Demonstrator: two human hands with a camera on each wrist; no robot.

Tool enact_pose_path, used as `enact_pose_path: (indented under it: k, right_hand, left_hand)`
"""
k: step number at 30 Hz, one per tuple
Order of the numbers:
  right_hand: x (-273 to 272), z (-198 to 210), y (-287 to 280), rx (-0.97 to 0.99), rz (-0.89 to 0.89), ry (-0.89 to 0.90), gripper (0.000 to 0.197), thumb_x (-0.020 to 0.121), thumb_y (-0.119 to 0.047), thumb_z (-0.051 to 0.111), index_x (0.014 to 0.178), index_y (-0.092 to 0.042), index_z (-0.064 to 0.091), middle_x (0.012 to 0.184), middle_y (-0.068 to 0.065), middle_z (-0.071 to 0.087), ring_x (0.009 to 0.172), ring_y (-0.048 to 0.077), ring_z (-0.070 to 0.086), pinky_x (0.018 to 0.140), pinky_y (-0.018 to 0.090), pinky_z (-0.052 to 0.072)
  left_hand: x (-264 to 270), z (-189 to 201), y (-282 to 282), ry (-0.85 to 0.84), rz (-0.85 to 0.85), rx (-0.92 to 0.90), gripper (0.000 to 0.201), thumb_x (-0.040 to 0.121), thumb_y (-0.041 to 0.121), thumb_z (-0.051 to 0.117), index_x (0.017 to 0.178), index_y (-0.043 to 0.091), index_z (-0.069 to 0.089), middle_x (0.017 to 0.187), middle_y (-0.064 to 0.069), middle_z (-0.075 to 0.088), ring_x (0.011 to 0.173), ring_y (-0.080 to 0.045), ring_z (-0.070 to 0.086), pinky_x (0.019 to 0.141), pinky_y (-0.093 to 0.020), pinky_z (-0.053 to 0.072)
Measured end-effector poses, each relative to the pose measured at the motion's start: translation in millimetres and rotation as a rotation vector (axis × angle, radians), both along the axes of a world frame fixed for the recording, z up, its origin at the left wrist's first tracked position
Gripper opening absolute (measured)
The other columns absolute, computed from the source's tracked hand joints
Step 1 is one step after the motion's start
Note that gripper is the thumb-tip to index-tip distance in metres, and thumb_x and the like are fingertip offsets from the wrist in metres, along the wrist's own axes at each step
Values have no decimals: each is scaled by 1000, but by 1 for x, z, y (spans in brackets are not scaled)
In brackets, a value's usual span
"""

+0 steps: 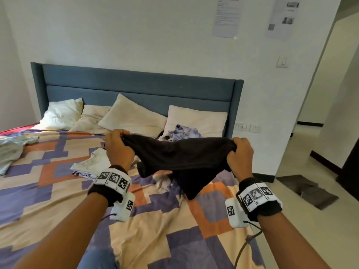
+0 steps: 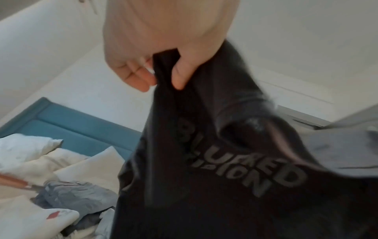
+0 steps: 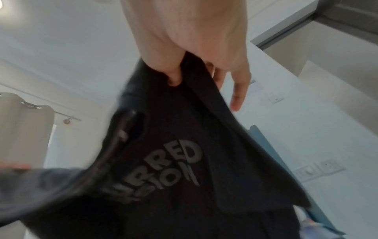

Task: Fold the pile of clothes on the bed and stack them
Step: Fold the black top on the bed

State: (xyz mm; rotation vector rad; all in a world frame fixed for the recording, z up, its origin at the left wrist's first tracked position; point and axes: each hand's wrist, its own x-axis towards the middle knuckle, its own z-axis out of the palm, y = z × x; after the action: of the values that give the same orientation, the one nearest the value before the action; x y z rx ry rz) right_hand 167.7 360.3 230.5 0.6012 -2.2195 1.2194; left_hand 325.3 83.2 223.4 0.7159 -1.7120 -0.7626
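Both hands up mid-frame in the head view, holding a black T-shirt (image 1: 180,156) stretched between them above the bed (image 1: 58,191). Left hand (image 1: 118,148) is gripping the shirt's left end, fingers curled over bunched fabric; right hand (image 1: 240,154) is clamping the right end the same way. Shirt is sagging in the middle, a corner hanging toward the patterned bedsheet (image 1: 165,230). Wrist views are showing grey lettering (image 2: 245,168) on it, blurred. Folded pale clothes (image 1: 91,164) are lying left of centre; crumpled blue-white garment (image 1: 184,132) is sitting by the pillows (image 1: 132,115).
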Motion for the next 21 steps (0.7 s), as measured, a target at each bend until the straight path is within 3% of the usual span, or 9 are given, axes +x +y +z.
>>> enact_pose_path:
  k: [2,4,6,9,11,13,15,18,21]
  right_hand:
    - [2,-1,-7,21,75,-68,22,84,4,49,95,-3,67,97,20,68,93,37,60,82,38,47]
    - [8,2,-16,76,131,-95,19,84,-4,50,87,-8,69,88,17,70,87,35,63,78,39,50]
    - [17,4,-26,121,207,-70,19,79,-6,52,82,-7,71,84,14,71,84,33,64,78,39,52]
    - [34,10,-35,151,362,-83,30,66,6,52,84,-7,73,84,10,72,84,27,66,76,34,54]
    - [39,11,-29,182,413,-53,35,61,5,53,84,-10,74,81,7,73,81,23,67,75,30,53]
    - [33,8,-17,232,427,-23,26,65,5,64,80,-13,76,77,2,72,78,19,67,73,19,49]
    - [24,1,-2,305,398,-25,21,70,1,74,84,-15,76,79,-1,71,81,18,67,71,11,44]
    - [13,-22,18,538,176,-13,27,78,-3,66,102,-15,71,105,4,69,102,27,60,81,31,43]
    - [7,-49,30,665,-102,-40,25,84,-5,55,105,-15,65,112,9,64,107,35,55,84,39,40]
  left_hand:
    - [-1,-16,22,-131,-96,-12,44,66,-11,52,102,10,66,117,-18,52,111,-37,51,96,-36,39]
    - [-2,-33,56,-205,-351,-123,46,63,4,49,102,17,69,113,-9,59,108,-32,55,98,-40,43]
    - [-3,-46,96,-300,-614,-248,55,67,23,49,121,19,61,116,-3,57,110,-24,53,98,-43,43]
    - [-13,-50,141,-411,-620,-215,80,70,60,57,139,23,40,125,3,43,110,-13,42,92,-35,40]
    - [-22,-48,149,-329,-505,-115,61,73,46,71,124,20,51,117,2,51,104,-17,49,87,-35,43]
    - [-28,-44,143,-236,-445,-75,25,80,18,68,104,16,63,101,-1,62,95,-21,59,82,-37,47]
    - [-28,-40,136,-159,-470,-44,17,82,5,61,95,15,68,90,2,67,87,-16,62,82,-30,47]
    - [-20,-31,133,-76,-585,14,21,87,-1,57,89,17,68,82,10,64,78,3,58,73,-6,40]
    - [-12,-21,126,62,-646,89,32,87,-4,53,80,23,67,80,12,68,81,0,61,76,-12,44]
